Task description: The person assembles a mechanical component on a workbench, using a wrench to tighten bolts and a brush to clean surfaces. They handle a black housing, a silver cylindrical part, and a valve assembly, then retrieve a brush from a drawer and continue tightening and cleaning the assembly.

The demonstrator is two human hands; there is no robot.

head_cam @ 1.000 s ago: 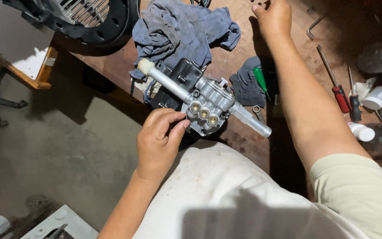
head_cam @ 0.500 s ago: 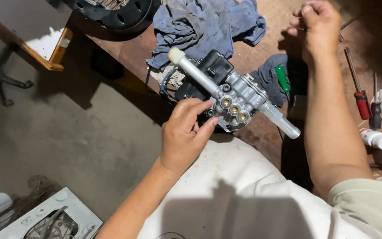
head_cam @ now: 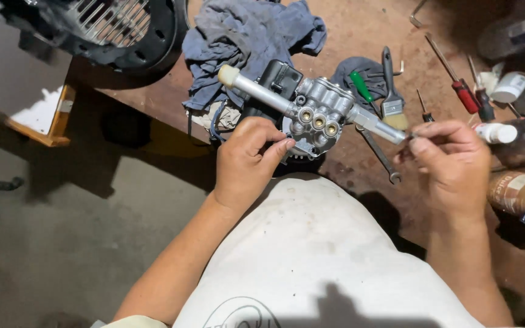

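A grey metal pump body (head_cam: 314,115) with three brass ports and a long silver tube lies at the near edge of the brown workbench (head_cam: 396,200). My left hand (head_cam: 247,161) rests on its near left side, fingertips against the housing just below the ports. My right hand (head_cam: 451,161) hovers right of the tube's end, fingers pinched on a small dark part that is too small to identify. A spanner (head_cam: 378,155) lies on the bench between my hands.
A blue-grey rag (head_cam: 244,42) lies behind the pump. A paintbrush (head_cam: 390,91), green-handled (head_cam: 361,86) and red-handled (head_cam: 457,82) screwdrivers, small white bottles (head_cam: 496,132) and a brown can (head_cam: 518,191) sit at the right. A black round fan housing (head_cam: 123,27) stands back left. Concrete floor lies left.
My right hand has come back from the far side of the bench to the tube's right end, now pinching a small part. My left hand stays on the pump.
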